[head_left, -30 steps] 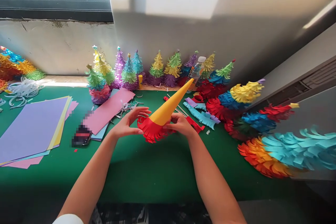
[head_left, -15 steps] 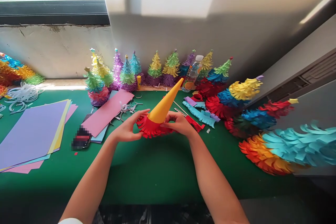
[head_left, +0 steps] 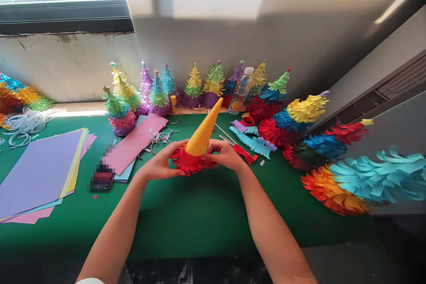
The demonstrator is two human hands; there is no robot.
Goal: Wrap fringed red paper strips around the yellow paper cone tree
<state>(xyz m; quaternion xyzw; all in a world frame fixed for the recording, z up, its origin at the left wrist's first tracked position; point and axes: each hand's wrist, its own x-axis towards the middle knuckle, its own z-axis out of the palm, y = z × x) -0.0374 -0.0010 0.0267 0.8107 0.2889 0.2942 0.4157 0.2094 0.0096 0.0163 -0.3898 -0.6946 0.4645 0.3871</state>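
Note:
A yellow paper cone (head_left: pixel 203 129) with a red fringed paper band (head_left: pixel 189 164) round its base is held just above the green table (head_left: pixel 186 213), its tip leaning up and to the right. My left hand (head_left: pixel 162 163) cups the red fringe from the left, fingers curled on it. My right hand (head_left: pixel 225 154) pinches the cone's base and fringe from the right. A loose red fringe strip (head_left: pixel 245 154) trails on the table right of my right hand.
Stacked coloured paper sheets (head_left: pixel 40 168) lie at left, with a pink strip (head_left: pixel 135 142) and a blurred dark object (head_left: pixel 101 179) beside them. Finished paper trees (head_left: pixel 195 82) line the wall and pile at right (head_left: pixel 333 177). A plastic bottle (head_left: pixel 240 93), blue fringe strips (head_left: pixel 253 142) and thin sticks (head_left: pixel 226 135) lie behind.
Both hands have turned the cone more upright and drawn it slightly left. My left hand has closed in on the red fringe.

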